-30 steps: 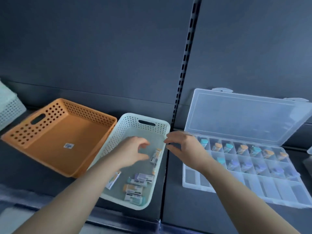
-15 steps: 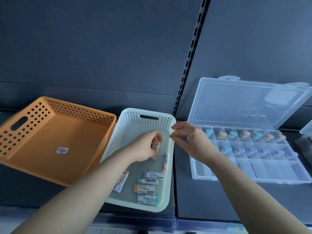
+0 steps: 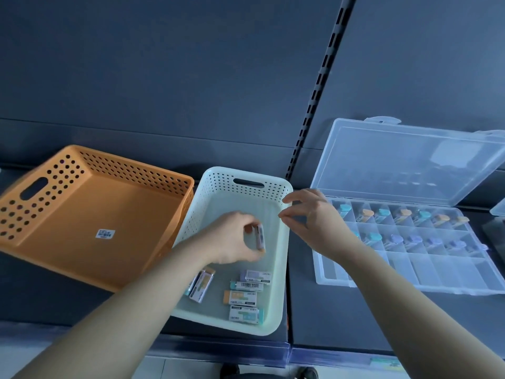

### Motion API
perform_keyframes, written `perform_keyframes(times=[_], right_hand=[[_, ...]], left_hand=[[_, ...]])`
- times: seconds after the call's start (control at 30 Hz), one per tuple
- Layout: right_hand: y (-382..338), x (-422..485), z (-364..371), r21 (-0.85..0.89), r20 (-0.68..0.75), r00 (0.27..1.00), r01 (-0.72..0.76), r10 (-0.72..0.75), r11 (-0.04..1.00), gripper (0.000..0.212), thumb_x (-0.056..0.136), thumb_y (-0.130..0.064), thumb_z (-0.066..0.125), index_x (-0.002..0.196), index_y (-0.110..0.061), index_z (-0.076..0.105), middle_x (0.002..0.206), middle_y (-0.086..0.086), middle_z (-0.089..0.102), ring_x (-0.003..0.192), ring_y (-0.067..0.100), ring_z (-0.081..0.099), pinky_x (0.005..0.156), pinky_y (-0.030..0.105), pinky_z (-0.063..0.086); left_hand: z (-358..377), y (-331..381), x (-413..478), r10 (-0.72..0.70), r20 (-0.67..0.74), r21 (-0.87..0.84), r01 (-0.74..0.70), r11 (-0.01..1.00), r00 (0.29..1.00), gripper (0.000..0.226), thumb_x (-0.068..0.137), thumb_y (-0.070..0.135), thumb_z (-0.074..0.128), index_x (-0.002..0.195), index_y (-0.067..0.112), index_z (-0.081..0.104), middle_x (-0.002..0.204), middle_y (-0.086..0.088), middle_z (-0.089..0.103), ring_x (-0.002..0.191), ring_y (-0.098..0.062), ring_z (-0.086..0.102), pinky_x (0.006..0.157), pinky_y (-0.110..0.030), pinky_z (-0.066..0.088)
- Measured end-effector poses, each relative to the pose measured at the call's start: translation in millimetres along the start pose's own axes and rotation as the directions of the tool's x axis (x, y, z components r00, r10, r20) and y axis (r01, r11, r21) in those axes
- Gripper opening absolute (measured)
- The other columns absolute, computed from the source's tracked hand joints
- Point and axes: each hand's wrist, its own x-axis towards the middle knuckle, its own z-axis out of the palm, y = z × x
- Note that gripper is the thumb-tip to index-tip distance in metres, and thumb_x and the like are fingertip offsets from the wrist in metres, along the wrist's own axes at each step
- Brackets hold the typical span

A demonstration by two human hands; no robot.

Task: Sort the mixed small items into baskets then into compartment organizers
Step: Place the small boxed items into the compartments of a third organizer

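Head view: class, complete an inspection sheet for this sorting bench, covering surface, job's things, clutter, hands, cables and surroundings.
Surface: dark shelf, with the baskets and the organizer on it.
Job's things: white basket holds several small boxed items; orange basket holds only a sticker; compartment organizer has its lid open, its back two rows hold capped pieces, and its front row looks empty.
Clutter: another clear container at the right edge, partly in view.
Hands: left hand pinches a single item above the white basket; right hand hovers over its right rim, holding nothing.
Cables: nothing seen.
Surroundings: dark back panel with a slotted upright; shoes below the shelf edge.
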Motion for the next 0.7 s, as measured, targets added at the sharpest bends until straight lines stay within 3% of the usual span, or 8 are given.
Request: perform_keyframes(times=[0.1, 0.2, 0.27, 0.37, 0.47, 0.57, 0.63, 0.7], right_hand=[[-25.7, 5.8, 2.7, -0.037, 0.211, 0.975, 0.071, -0.062, 0.997, 0.012, 0.084, -0.024, 0.07, 0.094, -0.02, 0.075, 0.105, -0.005, 0.068, 0.105, 0.015, 0.056, 0.088, 0.031, 0.047], [-56.0, 9.4, 15.4, -0.137, 0.581, 0.814, 0.101, -0.002, 0.986, 0.024, 0.085, -0.036, 0.066, 0.108, -0.027, 0.069, 0.108, -0.012, 0.067, 0.1, 0.008, 0.06, 0.087, 0.028, 0.048], [-67.0, 11.5, 27.3, -0.239, 0.685, 0.728, 0.204, 0.016, 0.949, 0.023, 0.085, -0.036, 0.065, 0.106, -0.027, 0.066, 0.105, -0.01, 0.066, 0.098, 0.013, 0.061, 0.083, 0.031, 0.05], [-71.7, 13.9, 40.1, -0.309, 0.728, 0.682, 0.241, 0.066, 0.92, 0.02, 0.079, -0.032, 0.068, 0.096, -0.022, 0.067, 0.095, -0.005, 0.067, 0.09, 0.022, 0.063, 0.079, 0.038, 0.054], [-74.6, 14.6, 43.7, -0.304, 0.751, 0.655, 0.232, 0.083, 0.924, 0.02, 0.079, -0.025, 0.067, 0.098, -0.02, 0.067, 0.097, -0.002, 0.067, 0.091, 0.023, 0.062, 0.079, 0.035, 0.052], [-76.6, 17.1, 35.8, -0.205, 0.756, 0.651, 0.149, 0.06, 0.967, 0.016, 0.087, -0.023, 0.061, 0.1, -0.015, 0.064, 0.094, -0.004, 0.059, 0.087, 0.017, 0.054, 0.072, 0.027, 0.043], [-77.0, 20.5, 26.6, -0.092, 0.732, 0.68, 0.025, 0.05, 0.995, 0.009, 0.089, -0.019, 0.058, 0.097, -0.016, 0.06, 0.091, -0.006, 0.056, 0.084, 0.014, 0.052, 0.066, 0.021, 0.041], [-79.8, 20.5, 20.1, -0.01, 0.729, 0.683, -0.06, 0.048, 0.998, 0.014, 0.091, -0.016, 0.054, 0.104, -0.018, 0.057, 0.097, -0.006, 0.059, 0.083, 0.012, 0.056, 0.07, 0.019, 0.044]], left_hand=[[-25.6, -7.8, -35.1, -0.054, -0.115, -0.071, 0.046, 0.996, 0.992, 0.05, 0.073, 0.034, 0.077, 0.117, 0.031, 0.054, 0.109, 0.017, 0.058, 0.077, -0.001, 0.054, 0.07, -0.019, 0.045], [-34.1, -17.5, -73.7, -0.157, -0.184, -0.252, 0.108, 0.962, 0.97, 0.054, 0.074, 0.033, 0.078, 0.119, 0.039, 0.049, 0.107, 0.017, 0.058, 0.069, -0.007, 0.057, 0.058, -0.016, 0.048], [-31.4, -19.2, -91.3, -0.202, -0.182, -0.322, 0.135, 0.937, 0.962, 0.054, 0.075, 0.035, 0.078, 0.118, 0.044, 0.047, 0.107, 0.017, 0.057, 0.08, -0.012, 0.062, 0.059, -0.013, 0.049], [-26.6, -19.0, -101.5, -0.227, -0.193, -0.368, 0.144, 0.919, 0.955, 0.049, 0.077, 0.037, 0.076, 0.113, 0.046, 0.044, 0.1, 0.025, 0.054, 0.092, -0.011, 0.062, 0.067, -0.012, 0.046], [-26.7, -17.0, -103.9, -0.232, -0.21, -0.397, 0.135, 0.908, 0.95, 0.048, 0.078, 0.035, 0.075, 0.112, 0.045, 0.044, 0.092, 0.032, 0.052, 0.095, -0.011, 0.06, 0.062, -0.005, 0.042], [-26.9, -18.6, -105.9, -0.241, -0.208, -0.429, 0.133, 0.893, 0.948, 0.047, 0.078, 0.03, 0.076, 0.114, 0.041, 0.047, 0.096, 0.025, 0.06, 0.097, -0.014, 0.062, 0.073, -0.016, 0.051], [-26.0, -21.1, -107.8, -0.238, -0.167, -0.62, 0.086, 0.78, 0.957, 0.047, 0.08, 0.017, 0.075, 0.117, 0.031, 0.051, 0.104, 0.012, 0.069, 0.088, -0.023, 0.067, 0.079, -0.035, 0.058], [-25.5, -22.1, -110.0, -0.216, -0.142, -0.808, 0.013, 0.589, 0.966, 0.05, 0.08, 0.0, 0.071, 0.121, 0.021, 0.05, 0.107, -0.001, 0.07, 0.073, -0.022, 0.067, 0.072, -0.035, 0.058]])
